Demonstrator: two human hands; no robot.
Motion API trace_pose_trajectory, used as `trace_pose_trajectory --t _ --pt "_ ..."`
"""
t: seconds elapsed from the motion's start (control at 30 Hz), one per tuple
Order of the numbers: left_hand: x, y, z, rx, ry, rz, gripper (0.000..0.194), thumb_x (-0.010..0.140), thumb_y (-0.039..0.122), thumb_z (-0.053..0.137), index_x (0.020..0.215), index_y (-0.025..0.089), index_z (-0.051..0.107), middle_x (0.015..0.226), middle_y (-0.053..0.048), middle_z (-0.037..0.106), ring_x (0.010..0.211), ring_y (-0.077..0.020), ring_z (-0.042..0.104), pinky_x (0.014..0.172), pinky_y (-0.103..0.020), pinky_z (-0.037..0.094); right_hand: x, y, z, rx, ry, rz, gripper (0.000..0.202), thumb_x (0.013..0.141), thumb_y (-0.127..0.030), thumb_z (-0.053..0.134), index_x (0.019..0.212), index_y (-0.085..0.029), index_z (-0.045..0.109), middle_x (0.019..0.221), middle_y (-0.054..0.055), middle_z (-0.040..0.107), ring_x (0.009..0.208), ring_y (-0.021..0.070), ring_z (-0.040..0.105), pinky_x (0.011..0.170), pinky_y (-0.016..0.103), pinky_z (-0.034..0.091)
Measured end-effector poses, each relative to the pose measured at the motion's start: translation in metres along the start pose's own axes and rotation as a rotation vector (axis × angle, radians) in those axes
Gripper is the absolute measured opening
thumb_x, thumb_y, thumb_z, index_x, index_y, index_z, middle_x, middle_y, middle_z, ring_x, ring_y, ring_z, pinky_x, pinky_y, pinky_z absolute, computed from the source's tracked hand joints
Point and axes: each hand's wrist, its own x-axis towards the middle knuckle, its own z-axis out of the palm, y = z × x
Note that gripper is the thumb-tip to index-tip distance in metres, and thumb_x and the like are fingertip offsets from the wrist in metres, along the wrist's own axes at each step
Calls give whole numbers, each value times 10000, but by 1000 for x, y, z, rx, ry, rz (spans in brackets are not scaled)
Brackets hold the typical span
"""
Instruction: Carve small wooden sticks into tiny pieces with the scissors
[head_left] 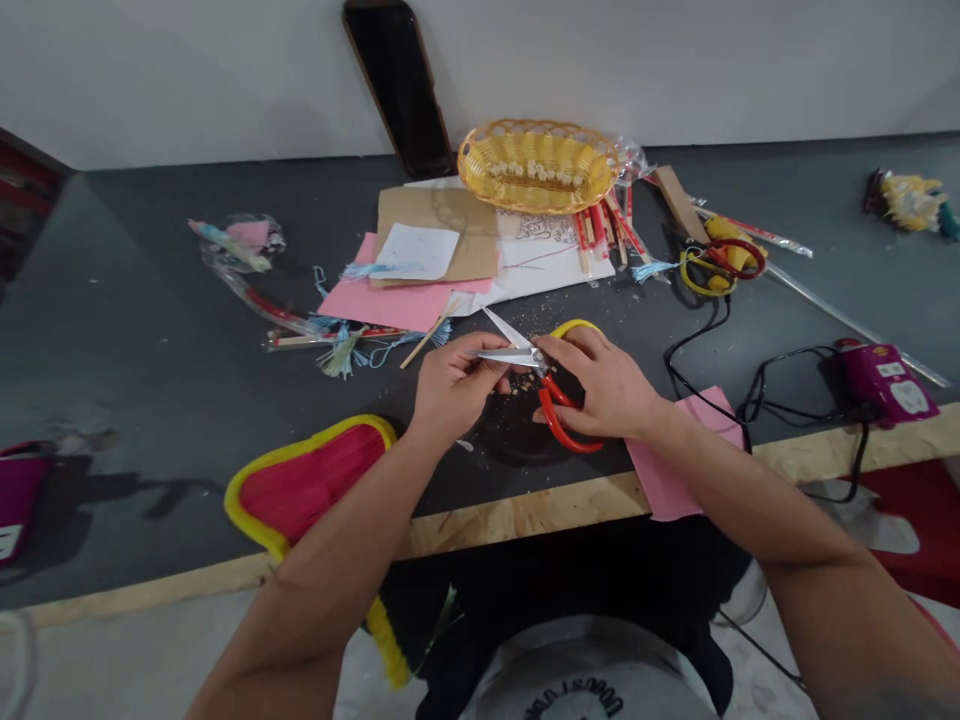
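My right hand (pixel 589 375) grips a pair of scissors (pixel 551 385) with one red and one yellow handle loop. The blades are spread and point left, towards my left hand (pixel 459 385). My left fingers are pinched together at the lower blade; whatever they hold is too small or hidden to make out. Small brownish scraps (pixel 525 383) lie on the dark table beneath the scissors. Just beyond my left hand are a thin wooden stick (pixel 431 335) and blue tassels (pixel 375 345).
A yellow woven basket (pixel 536 165) sits at the back by a leaning phone (pixel 397 90). Pink paper (pixel 345 300) and brown card (pixel 405 212) lie before it. Second scissors (pixel 724 262), a purple box (pixel 889 383) with black cable, and a yellow-edged pink piece (pixel 307 480) lie around.
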Motion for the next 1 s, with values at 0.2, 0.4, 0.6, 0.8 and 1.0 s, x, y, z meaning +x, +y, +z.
trace_pose_trajectory --t 0.2,0.4,0.6,0.8,1.0 --pt "0 0 1 -43 -20 -18 123 838 299 715 798 184 728 694 -24 749 484 -98 579 493 -220 454 0 3 2 14 13 -34 743 858 -668 617 1405 -180 498 1203 162 599 1132 323 581 1000 522 526" --pt "-1 -3 1 -87 -44 -5 121 854 302 713 813 189 723 716 -24 753 495 -95 582 506 -220 459 1 4 3 43 42 -45 751 858 -696 601 1398 -183 508 1201 160 616 1127 318 598 988 521 536" --pt "0 -1 2 -99 -44 -2 139 841 310 731 781 187 704 707 -17 741 505 -98 586 518 -222 475 0 4 3 62 52 -72 750 871 -672 606 1405 -156 500 1218 174 620 1144 315 602 996 513 537" --pt "1 -2 3 -131 -36 10 186 807 337 778 755 182 689 678 -7 729 496 -98 587 501 -212 481 0 4 4 54 43 -71 763 870 -665 612 1425 -157 484 1236 178 616 1155 323 602 998 529 539" --pt "2 -2 2 -86 -14 40 169 800 325 788 744 187 707 597 15 678 482 -98 583 485 -205 475 0 3 3 35 37 -55 743 877 -635 624 1440 -170 482 1235 176 617 1157 329 602 1009 535 536"
